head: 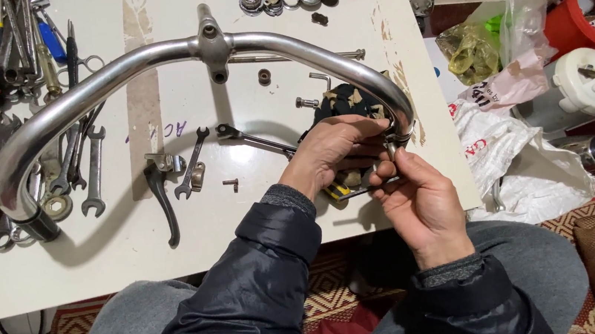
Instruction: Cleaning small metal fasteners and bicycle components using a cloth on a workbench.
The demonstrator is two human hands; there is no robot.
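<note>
Handlebar [114, 68]: one chrome bar with centre stem, lying across the desk [192, 224].
Left hand [329, 152]: closed over the bar's right end.
Right hand [420, 194]: fingers pinched on a small clamp [393, 141] there.
Progress: clamp seated on the bar, apparently not yet tightened; one brake lever [161, 197] lies unmounted.
Spanners: several, uncounted.

Silver handlebar [115, 72], white table [193, 231], black brake lever [164, 204].
</note>
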